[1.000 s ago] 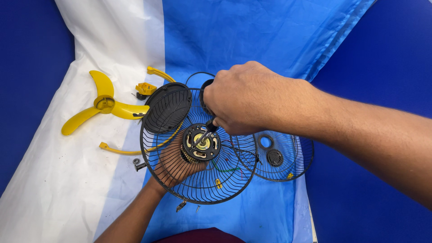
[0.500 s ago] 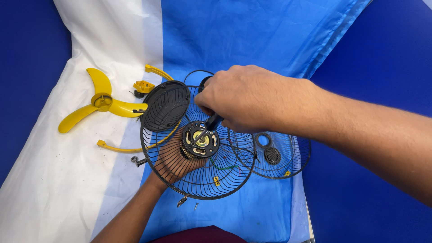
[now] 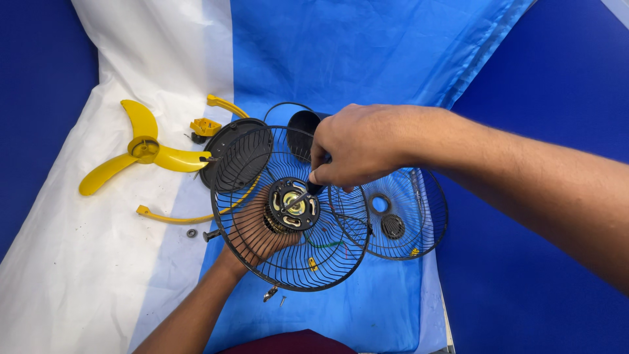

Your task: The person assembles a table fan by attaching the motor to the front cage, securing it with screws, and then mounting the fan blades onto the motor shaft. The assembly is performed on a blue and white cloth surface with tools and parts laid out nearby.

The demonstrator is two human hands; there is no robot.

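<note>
My left hand point(image 3: 259, 233) reaches under a black wire fan guard point(image 3: 288, 269) and grips the fan motor point(image 3: 293, 205) from below, its fingers showing through the wires. My right hand point(image 3: 357, 145) hovers above the guard, closed on a screwdriver point(image 3: 303, 195) with a dark handle. The metal tip rests on the motor's front face, near the centre shaft. The screwdriver's handle is mostly hidden inside my fist.
A yellow three-blade fan propeller point(image 3: 141, 152) lies at the left on a white sheet. A round black cover point(image 3: 232, 154), a yellow curved bar point(image 3: 173, 217), a small yellow part point(image 3: 204, 127) and a second wire guard point(image 3: 400, 219) lie around. Loose screws point(image 3: 272, 295) sit near the front.
My right hand has shifted slightly with the screwdriver on the motor face. The guard and motor stay held in my left hand.
</note>
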